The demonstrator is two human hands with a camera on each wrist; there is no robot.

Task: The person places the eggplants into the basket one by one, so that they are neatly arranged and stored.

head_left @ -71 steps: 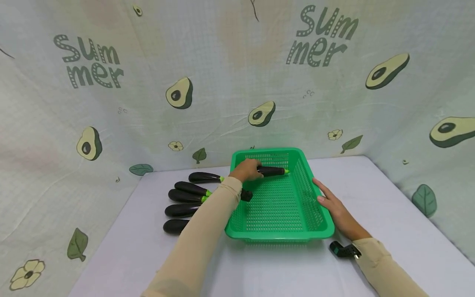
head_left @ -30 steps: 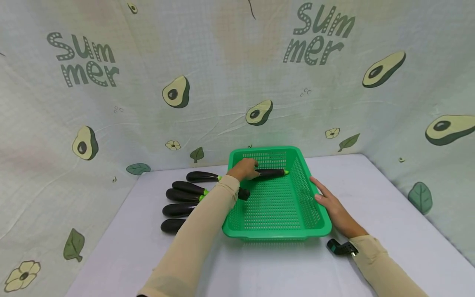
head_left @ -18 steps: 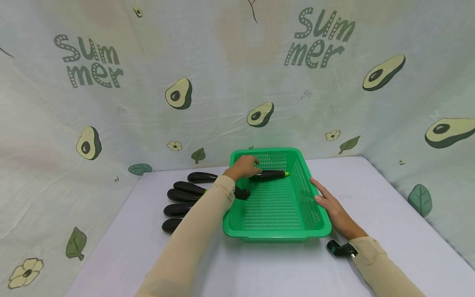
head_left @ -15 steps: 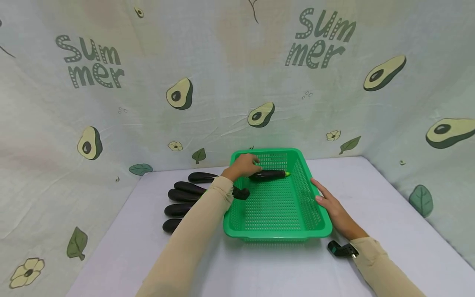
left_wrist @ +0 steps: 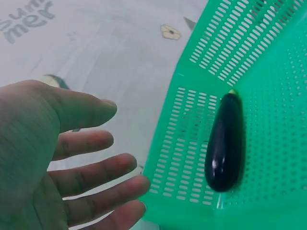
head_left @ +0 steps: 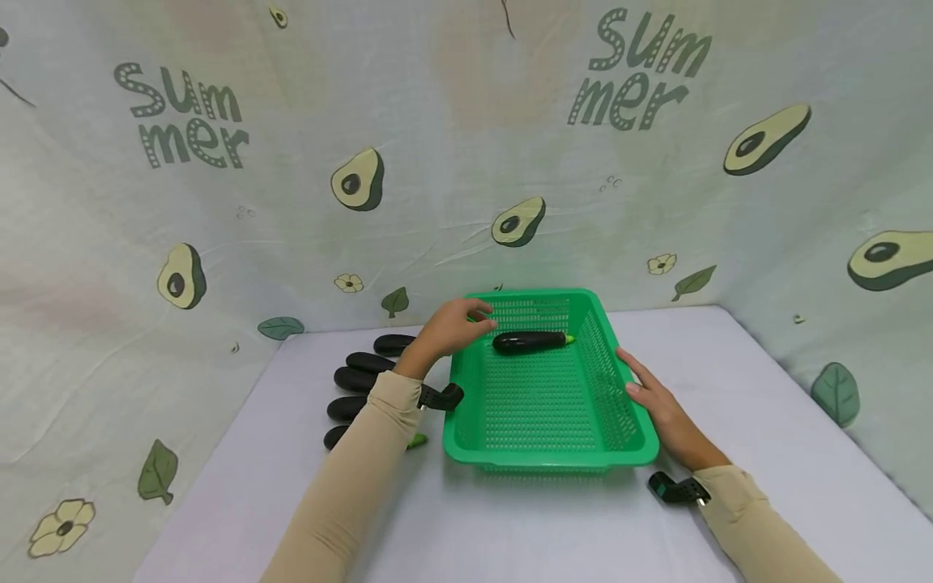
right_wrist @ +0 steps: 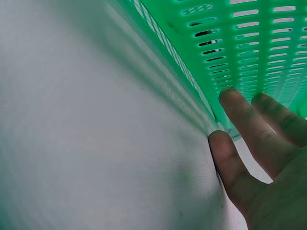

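A single dark purple eggplant (head_left: 530, 342) lies near the far end of a green perforated plastic basket (head_left: 539, 461), its green stem to the right. Over the basket's left rim hovers my left hand (head_left: 450, 328), fingers spread and holding nothing. The left wrist view shows that same eggplant (left_wrist: 224, 143) apart from my fingers. On the basket's right side rests my right hand (head_left: 669, 421), its thumb by the rim. In the right wrist view its straight fingers (right_wrist: 261, 134) touch the outside of the slotted wall.
Left of the basket, several more eggplants (head_left: 355, 379) lie in a column on the white cloth (head_left: 510, 526), partly hidden by my left forearm. A patterned cloth backdrop (head_left: 437, 121) rises behind. Each wrist wears a black camera mount (head_left: 442, 397).
My left hand has let go of the eggplant inside the basket and drawn back left to above the rim. The eggplant stays lying there. The right hand keeps its place.
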